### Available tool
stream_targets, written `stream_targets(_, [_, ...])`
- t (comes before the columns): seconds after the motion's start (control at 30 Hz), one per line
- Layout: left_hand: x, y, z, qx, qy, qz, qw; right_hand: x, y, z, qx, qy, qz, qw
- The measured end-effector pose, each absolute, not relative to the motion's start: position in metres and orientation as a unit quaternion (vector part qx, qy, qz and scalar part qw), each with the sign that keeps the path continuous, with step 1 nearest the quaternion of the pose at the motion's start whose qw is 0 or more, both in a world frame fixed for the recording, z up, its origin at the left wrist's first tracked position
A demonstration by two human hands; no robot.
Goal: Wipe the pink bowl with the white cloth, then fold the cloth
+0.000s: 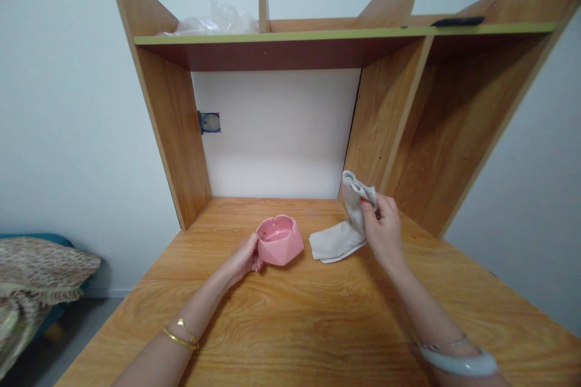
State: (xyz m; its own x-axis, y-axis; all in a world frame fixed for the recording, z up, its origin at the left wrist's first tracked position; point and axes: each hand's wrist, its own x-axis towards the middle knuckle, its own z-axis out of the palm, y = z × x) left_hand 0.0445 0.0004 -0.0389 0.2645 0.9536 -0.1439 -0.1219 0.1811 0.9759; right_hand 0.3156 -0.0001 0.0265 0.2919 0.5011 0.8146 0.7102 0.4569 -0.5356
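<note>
A pink faceted ceramic dish (280,240) sits on the wooden desk (290,320), slightly tilted. My left hand (245,260) grips its left rim. To the right lies a pale grey cloth (339,234), one end resting on the desk and the other end lifted. My right hand (384,227) pinches that raised end between thumb and fingers, a little above the desktop.
A wooden hutch rises behind, with side panels (179,133) and a green-edged shelf (281,37) holding a clear plastic bag (218,19) and a dark flat object (457,22). A wall socket (209,123) sits in the back wall. Patterned fabric (31,281) lies low at the left.
</note>
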Motion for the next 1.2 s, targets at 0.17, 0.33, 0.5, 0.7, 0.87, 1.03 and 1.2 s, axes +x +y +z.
stream_targets(0.17, [0.053,-0.004,-0.047,0.556,0.455,0.418,0.556,0.271,-0.014,0.020,-0.476,-0.725,0.024,0.497])
stream_targets(0.33, [0.057,-0.006,-0.046,0.577,0.511,0.394,0.501,0.241,-0.024,0.005,-0.431,-0.801,0.077,0.409])
stream_targets(0.5, [0.059,-0.006,-0.045,0.552,0.547,0.410,0.477,0.235,-0.024,-0.006,-0.423,-0.805,0.085,0.407])
stream_targets(0.7, [0.063,-0.012,-0.042,0.549,0.555,0.416,0.466,0.234,-0.012,-0.017,-0.476,-0.765,0.121,0.417])
stream_targets(0.87, [0.068,-0.010,-0.044,0.553,0.537,0.455,0.446,0.235,-0.006,-0.024,-0.552,-0.695,0.170,0.428])
stream_targets(1.03, [0.071,-0.013,-0.043,0.619,0.472,0.495,0.387,0.240,-0.002,-0.029,-0.555,-0.676,0.266,0.405])
stream_targets(1.2, [0.070,-0.022,-0.032,0.675,0.478,0.466,0.314,0.243,0.001,-0.031,-0.588,-0.673,0.232,0.385])
